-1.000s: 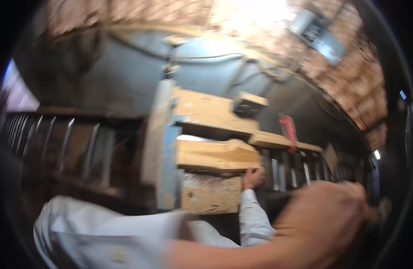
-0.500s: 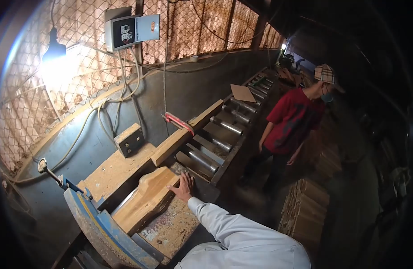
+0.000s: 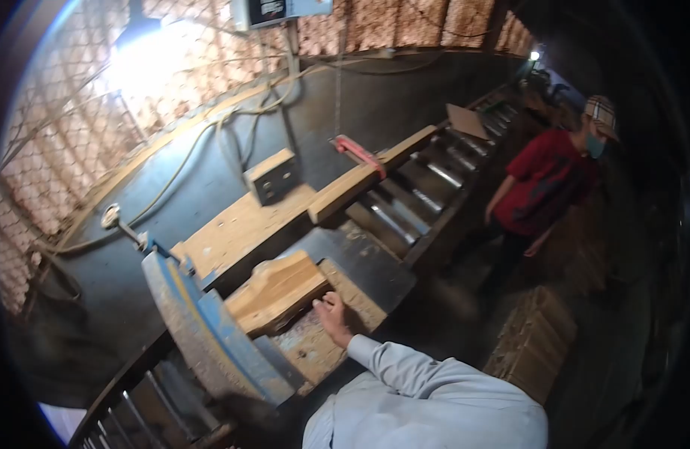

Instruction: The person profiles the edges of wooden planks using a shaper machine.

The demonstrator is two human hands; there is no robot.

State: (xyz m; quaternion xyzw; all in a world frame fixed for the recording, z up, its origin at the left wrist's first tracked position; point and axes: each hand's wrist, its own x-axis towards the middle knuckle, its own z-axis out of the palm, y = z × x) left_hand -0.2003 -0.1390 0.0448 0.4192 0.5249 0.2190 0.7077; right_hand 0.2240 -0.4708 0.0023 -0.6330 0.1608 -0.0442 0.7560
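My right hand is beside the near right corner of a light wooden piece, fingers slightly bent and apart, fingertips at its edge. Whether they touch the wood is hard to tell. The piece has a wavy, dark near edge and lies on a sawdust-covered machine table, its left end close to a curved blue guard. Behind it runs a dusty wooden board. My left hand is out of view.
A red clamp grips a long wooden bar beside the roller conveyor. A person in a red shirt stands to the right, near stacked boards. More rollers lie at lower left.
The view has shifted, so the scene sits further right and the control box higher. The wooden piece has slid toward the blue guard. My right hand has come off its top to its near edge.
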